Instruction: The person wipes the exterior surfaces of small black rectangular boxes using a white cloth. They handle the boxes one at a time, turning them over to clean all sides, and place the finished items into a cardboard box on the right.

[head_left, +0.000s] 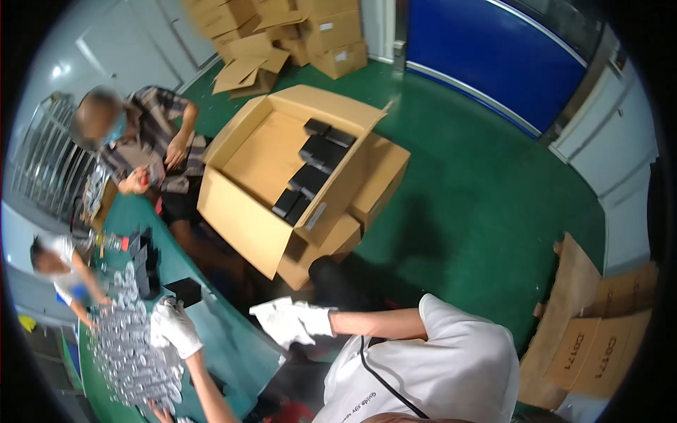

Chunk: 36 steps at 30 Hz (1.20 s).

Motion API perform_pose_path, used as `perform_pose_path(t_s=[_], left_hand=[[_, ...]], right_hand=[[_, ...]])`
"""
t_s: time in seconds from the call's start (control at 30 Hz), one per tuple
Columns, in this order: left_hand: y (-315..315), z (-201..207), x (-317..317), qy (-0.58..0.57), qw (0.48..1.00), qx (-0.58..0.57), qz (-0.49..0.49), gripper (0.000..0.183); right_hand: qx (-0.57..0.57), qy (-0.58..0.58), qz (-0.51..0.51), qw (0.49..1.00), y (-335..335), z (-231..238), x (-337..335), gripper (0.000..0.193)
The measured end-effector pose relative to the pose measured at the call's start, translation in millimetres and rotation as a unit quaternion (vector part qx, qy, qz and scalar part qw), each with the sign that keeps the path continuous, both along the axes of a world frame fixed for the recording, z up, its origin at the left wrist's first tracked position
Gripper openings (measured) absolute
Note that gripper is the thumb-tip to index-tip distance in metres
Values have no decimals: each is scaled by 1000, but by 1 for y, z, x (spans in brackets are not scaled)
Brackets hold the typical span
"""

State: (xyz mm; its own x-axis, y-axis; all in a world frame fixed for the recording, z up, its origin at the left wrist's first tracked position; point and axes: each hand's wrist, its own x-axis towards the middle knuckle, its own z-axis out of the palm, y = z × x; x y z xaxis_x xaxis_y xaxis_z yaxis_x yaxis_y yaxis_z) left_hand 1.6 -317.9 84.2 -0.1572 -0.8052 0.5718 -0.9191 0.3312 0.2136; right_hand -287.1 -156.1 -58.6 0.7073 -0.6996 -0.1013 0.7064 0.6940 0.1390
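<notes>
My left hand [176,328], in a white glove, is over the green table with its fingers curled at the near edge of a small black box [185,290], which it appears to grip. My right hand [293,321], also gloved in white, is held out past the table's edge, fingers stretched to the left, with nothing visible in it. Beside my left hand, many clear and grey plastic pieces [127,345] cover the table [226,338]. Further along stand more black boxes [144,264].
A large open carton [243,225] with several black boxes [328,148] along its right side rests on other cartons [381,176]. One person [151,141] sits across the table, another person [60,271] at its far left. Cartons [589,345] stand at right.
</notes>
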Motion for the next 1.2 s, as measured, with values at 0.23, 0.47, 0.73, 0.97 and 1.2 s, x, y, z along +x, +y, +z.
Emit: perform_pose_path(t_s=[0.23,0.47,0.73,0.97,1.2], left_hand=[[179,-57,-40,522,811,89,247,24],[239,-96,-61,793,562,131,196,33],[232,-98,-52,965,227,116,-59,57],[238,-85,-44,951,249,160,-85,43],[242,-66,-64,974,186,105,-74,34]], right_hand=[[-242,439,-175,847,-46,57,9,42],[-630,669,-203,337,-30,110,104,46],[-774,597,-196,80,16,74,124,41],[-424,516,166,725,34,78,61,37],[-448,629,-186,607,-10,106,50,34]])
